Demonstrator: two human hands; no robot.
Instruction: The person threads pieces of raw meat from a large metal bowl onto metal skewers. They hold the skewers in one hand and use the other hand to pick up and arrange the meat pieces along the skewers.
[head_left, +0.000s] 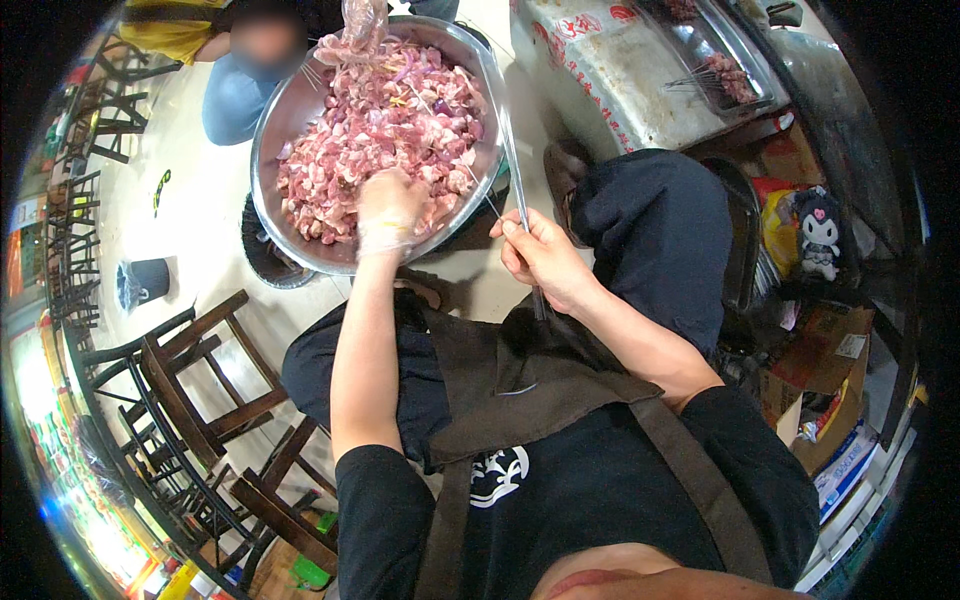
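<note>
In front of me a wide stainless steel bowl (264, 217) holds a heap of raw meat chunks (397, 135) mixed with pieces of purple onion. My left hand (388, 206), in a clear plastic glove, is down on the meat at the bowl's near side. It is blurred, and its fingers are hidden. My bare right hand (544, 259) grips a bundle of thin metal skewers (517, 161) just right of the bowl. One separate skewer (484, 191) slants from its fingertips towards the meat.
A co-worker's gloved hand (364, 30) is over the bowl's far side. Right of it, a covered table (600, 82) bears a metal tray (757, 105) with meat skewers (724, 79). A dark bin (277, 262) stands under the bowl's left edge; wooden stools (217, 367) stand at left.
</note>
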